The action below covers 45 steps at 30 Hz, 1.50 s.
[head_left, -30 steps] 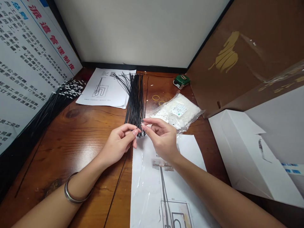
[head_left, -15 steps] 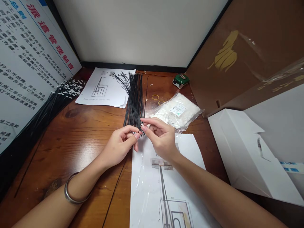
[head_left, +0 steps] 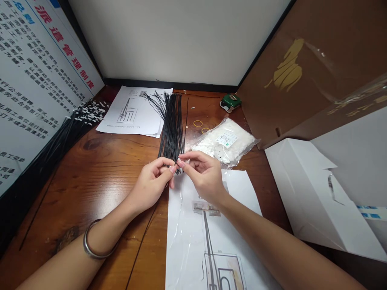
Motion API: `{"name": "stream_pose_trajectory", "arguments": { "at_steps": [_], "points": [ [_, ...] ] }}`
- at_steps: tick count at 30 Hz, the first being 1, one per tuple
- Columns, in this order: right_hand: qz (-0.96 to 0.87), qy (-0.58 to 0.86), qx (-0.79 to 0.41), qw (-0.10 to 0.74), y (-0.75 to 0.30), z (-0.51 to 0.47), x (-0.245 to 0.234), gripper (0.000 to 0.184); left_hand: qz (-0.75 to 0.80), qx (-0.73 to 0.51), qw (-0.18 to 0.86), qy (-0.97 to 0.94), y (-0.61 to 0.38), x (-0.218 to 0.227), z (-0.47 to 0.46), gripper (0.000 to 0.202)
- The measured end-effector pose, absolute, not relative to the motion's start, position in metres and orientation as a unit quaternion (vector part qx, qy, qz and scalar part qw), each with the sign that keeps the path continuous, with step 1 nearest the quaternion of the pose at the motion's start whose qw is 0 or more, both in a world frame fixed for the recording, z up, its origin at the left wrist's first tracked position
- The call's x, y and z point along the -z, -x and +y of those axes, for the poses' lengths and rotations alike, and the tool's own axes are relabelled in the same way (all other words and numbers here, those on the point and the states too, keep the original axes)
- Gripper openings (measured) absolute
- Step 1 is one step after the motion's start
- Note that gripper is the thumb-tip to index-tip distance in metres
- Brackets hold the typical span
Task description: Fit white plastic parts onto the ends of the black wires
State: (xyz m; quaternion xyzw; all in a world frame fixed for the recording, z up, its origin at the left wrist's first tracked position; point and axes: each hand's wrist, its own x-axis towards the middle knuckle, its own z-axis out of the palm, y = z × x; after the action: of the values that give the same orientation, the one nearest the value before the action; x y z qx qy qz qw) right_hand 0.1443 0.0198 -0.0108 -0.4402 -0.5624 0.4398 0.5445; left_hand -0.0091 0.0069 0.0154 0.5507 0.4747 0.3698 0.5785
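Observation:
My left hand (head_left: 155,179) pinches a thin black wire (head_left: 141,245) between thumb and forefinger; the wire trails down from under the hand toward me. Right beside it, my right hand (head_left: 202,173) is closed, thumb and forefinger pinching a tiny white connector (head_left: 179,160). The fingertips of both hands meet at the wire's end, and whether the wire sits inside the connector cannot be made out. Just beyond the fingers lies a bundle of black wires (head_left: 171,125), its near ends partly hidden by my hands.
A plastic bag of white connectors (head_left: 238,137) lies right of the bundle, below a green tape measure (head_left: 230,103). Drawing sheets lie under my right arm (head_left: 187,241) and at the back left (head_left: 111,117). Black wires with white ends (head_left: 60,137) rest at left. A white box (head_left: 314,193) stands right.
Both hands' fingertips have drawn slightly closer together around the wire end and connector. The left hand has shifted a little up, and the trailing wire has moved slightly left.

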Motion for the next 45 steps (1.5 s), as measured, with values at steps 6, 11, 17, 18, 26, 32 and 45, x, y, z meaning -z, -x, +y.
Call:
{"name": "stream_pose_trajectory", "arguments": {
  "at_steps": [6, 11, 17, 18, 26, 32, 45],
  "points": [
    [-0.581, 0.425, -0.415, 0.557, -0.1438, 0.0214, 0.0127, 0.007, 0.476, -0.384, 0.571, -0.548, 0.01, -0.0126, 0.0086, 0.02],
    [-0.591, 0.426, -0.4, 0.556, -0.1445, 0.0211, 0.0128, 0.012, 0.476, -0.392, 0.571, -0.542, 0.0099, -0.0129, 0.0077, 0.021],
    [-0.585, 0.422, -0.398, 0.567, -0.1444, 0.0217, 0.0134, 0.011, 0.453, -0.426, 0.596, -0.508, 0.0072, -0.0146, 0.0099, 0.021],
    [-0.587, 0.418, -0.395, 0.569, -0.1443, 0.022, 0.0133, 0.01, 0.448, -0.427, 0.605, -0.501, 0.0067, -0.015, 0.0104, 0.022],
    [-0.584, 0.422, -0.397, 0.569, -0.1435, 0.0213, 0.0145, 0.008, 0.467, -0.428, 0.624, -0.458, 0.0033, -0.0177, 0.0102, 0.024],
    [-0.567, 0.444, -0.41, 0.561, -0.1427, 0.0187, 0.0135, 0.016, 0.476, -0.451, 0.611, -0.443, 0.004, -0.0147, 0.0099, 0.025],
    [-0.61, 0.419, -0.369, 0.563, -0.1442, 0.022, 0.0125, 0.01, 0.478, -0.455, 0.619, -0.426, 0.0047, -0.0147, 0.0101, 0.026]
  ]
}}
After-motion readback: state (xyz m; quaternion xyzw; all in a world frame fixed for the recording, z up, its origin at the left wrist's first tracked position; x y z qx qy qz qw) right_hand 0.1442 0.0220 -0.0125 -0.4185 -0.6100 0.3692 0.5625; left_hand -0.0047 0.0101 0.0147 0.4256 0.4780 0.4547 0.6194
